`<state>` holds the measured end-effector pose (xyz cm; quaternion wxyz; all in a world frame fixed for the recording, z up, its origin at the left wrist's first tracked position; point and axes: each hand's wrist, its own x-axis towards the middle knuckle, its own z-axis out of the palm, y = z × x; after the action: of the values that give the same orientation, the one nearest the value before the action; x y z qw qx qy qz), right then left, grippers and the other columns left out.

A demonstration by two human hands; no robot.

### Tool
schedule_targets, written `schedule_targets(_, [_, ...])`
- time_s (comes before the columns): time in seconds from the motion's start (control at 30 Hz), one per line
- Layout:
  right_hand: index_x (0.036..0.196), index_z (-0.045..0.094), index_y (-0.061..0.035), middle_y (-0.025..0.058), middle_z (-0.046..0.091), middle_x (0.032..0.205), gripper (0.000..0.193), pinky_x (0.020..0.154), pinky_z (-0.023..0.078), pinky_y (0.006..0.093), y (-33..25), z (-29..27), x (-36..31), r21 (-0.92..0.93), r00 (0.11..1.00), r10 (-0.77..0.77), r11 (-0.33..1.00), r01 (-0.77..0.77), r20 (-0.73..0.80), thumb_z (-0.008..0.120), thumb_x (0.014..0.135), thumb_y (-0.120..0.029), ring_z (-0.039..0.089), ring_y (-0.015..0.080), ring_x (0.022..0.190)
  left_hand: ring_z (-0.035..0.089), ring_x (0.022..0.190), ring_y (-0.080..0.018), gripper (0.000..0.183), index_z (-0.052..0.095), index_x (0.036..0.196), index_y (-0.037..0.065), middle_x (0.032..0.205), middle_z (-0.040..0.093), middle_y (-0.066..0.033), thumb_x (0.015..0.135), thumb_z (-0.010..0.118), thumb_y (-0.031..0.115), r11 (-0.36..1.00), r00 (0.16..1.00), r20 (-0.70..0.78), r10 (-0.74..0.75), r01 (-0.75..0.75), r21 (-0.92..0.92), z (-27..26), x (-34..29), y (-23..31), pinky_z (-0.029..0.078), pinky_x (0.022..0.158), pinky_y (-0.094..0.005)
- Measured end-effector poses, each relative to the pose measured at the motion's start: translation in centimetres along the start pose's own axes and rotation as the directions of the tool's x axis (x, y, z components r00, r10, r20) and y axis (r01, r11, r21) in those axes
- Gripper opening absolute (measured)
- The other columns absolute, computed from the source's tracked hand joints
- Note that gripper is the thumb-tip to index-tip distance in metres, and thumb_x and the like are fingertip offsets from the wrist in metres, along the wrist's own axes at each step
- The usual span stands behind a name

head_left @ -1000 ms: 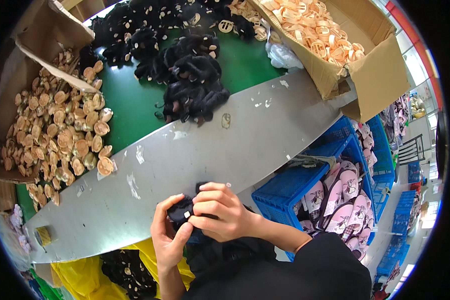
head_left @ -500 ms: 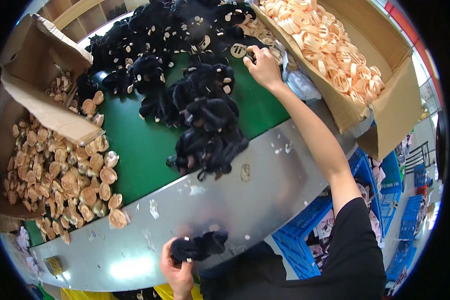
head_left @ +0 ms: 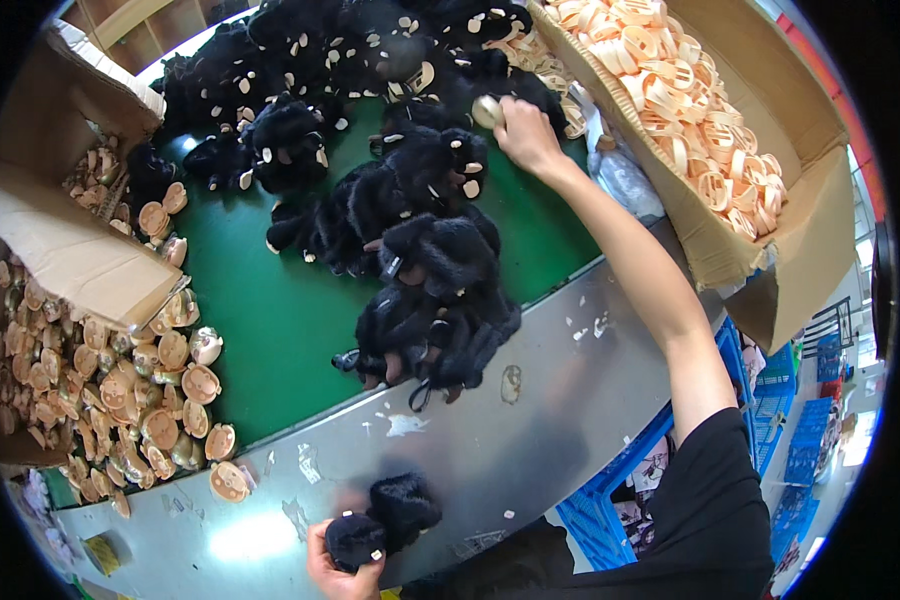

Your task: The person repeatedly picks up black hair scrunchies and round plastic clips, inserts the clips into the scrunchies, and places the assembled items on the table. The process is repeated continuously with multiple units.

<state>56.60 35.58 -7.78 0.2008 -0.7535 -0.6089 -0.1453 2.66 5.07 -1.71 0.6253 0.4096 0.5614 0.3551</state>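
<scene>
My left hand [head_left: 332, 568], at the lower edge, is closed around a small black plush toy [head_left: 406, 505] with little pale tabs on it. The plush hangs over the grey metal table edge. At the far side my right arm reaches out, and my right hand [head_left: 528, 137] grips a round, pale plastic piece [head_left: 487, 112] with a shiny domed side. Beside that hand lies the large pile of black plush toys [head_left: 320, 50]. More black plush toys [head_left: 435, 255] run in a row from the pile toward me across the green work surface [head_left: 255, 330].
At the right a cardboard box [head_left: 810, 190] holds many peach plastic rings [head_left: 715, 130]. A clear plastic bag [head_left: 618, 178] lies against it. On the left, another cardboard box [head_left: 80, 245] has peach and gold half-shells [head_left: 120, 385] spilling out. Blue crates [head_left: 595, 515] stand below right.
My right hand now holds the round piece with its domed side showing; before, a slotted flat face showed there. The plush in my left hand has tilted and moved slightly lower.
</scene>
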Motion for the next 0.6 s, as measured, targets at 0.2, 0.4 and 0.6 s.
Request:
schedule_targets(0.2, [0.086, 0.057, -0.002, 0.0181, 0.06, 0.068, 0.018, 0.06, 0.047, 0.0431, -8.5, -13.3, -8.7, 0.459, 0.999, 0.026, 0.889, -0.008, -0.031, 0.067, 0.092, -0.017, 0.065, 0.0326, 0.065, 0.062, 0.093, -0.0133, 0.044, 0.063, 0.113, -0.004, 0.101, 0.067, -0.0057, 0.072, 0.069, 0.008, 0.998, 0.998, -0.042, 0.055, -0.055, 0.004, -0.2, -1.6, 0.5, 0.049, 0.087, -0.0261])
schedule_targets(0.4, [0.106, 0.075, -0.0026, 0.012, 0.075, 0.104, 0.025, 0.075, 0.059, 0.0345, -24.0, -22.7, -22.4, 0.728, 0.8, -0.539, 0.434, 0.531, -0.263, 0.078, 0.082, -0.007, 0.074, 0.0236, 0.085, 0.061, 0.083, -0.0118, 0.048, 0.065, 0.112, -0.008, 0.096, 0.066, -0.0055, 0.067, 0.063, 0.01, 0.921, 0.995, 0.096, -0.005, 0.042, -0.388, 2.3, -4.0, 2.4, 0.051, 0.074, -0.024])
schedule_targets(0.6, [0.141, 0.054, 0.0035, 0.0207, 0.063, 0.129, 0.056, 0.093, 0.054, 0.0462, -28.9, -26.0, -29.1, 0.869, 0.63, -0.749, 0.157, 0.469, -0.205, 0.063, 0.099, -0.033, 0.066, 0.0333, 0.107, 0.065, 0.089, -0.0106, 0.038, 0.067, 0.105, -0.007, 0.097, 0.069, -0.0043, 0.084, 0.072, 0.024, 0.895, 0.998, 0.022, 0.064, -0.048, -0.444, 0.6, -7.5, 1.0, 0.053, 0.082, -0.025])
